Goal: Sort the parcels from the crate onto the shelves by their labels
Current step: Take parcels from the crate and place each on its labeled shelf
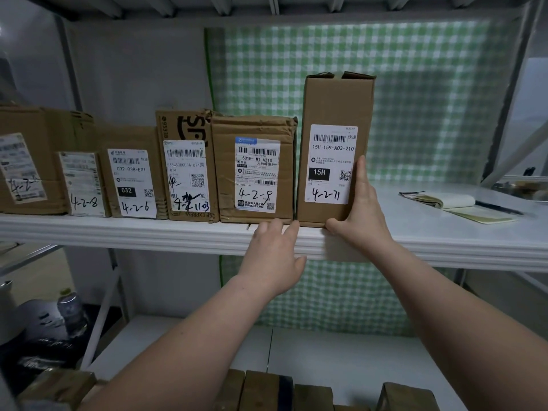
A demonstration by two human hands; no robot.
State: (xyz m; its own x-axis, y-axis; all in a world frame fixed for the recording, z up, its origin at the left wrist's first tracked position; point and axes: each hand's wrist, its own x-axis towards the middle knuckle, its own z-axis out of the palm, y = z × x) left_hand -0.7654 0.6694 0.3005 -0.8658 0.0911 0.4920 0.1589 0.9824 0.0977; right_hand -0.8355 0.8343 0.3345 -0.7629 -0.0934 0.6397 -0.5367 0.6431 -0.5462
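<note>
1. Currently the right hand point(358, 215) grips the tall parcel point(335, 102) at its lower right corner. The thumb lies along the bottom front edge and the forefinger runs up the front face. The other fingers are hidden behind the side wall.
2. The tall parcel stands upright on the shelf point(118, 232), directly left of the gripping palm. A low hold probably suits a tall, narrow carton, because it lets the base be slid without tipping the top.
3. The label point(329, 164) faces outward just left of the forefinger. Its handwritten code reads 4-2-11. The grip leaves the code uncovered, so it can be checked.
4. The left hand point(274, 256) holds nothing and its fingers are relaxed. The fingertips rest at the shelf's front lip, below and left of the grip, under the narrow gap between the cartons. It appears placed to guide or steady the closing of that gap.
5. The neighbouring parcel point(255, 129), marked 4-2-9, stands across that gap from the grip. More labelled cartons continue the row beyond it, with all labels facing forward.
6. Judged step: final alignment of the tall parcel against the row.
7. A notebook point(456, 203) lies on the shelf well right of the grip, clear of the work.
</note>
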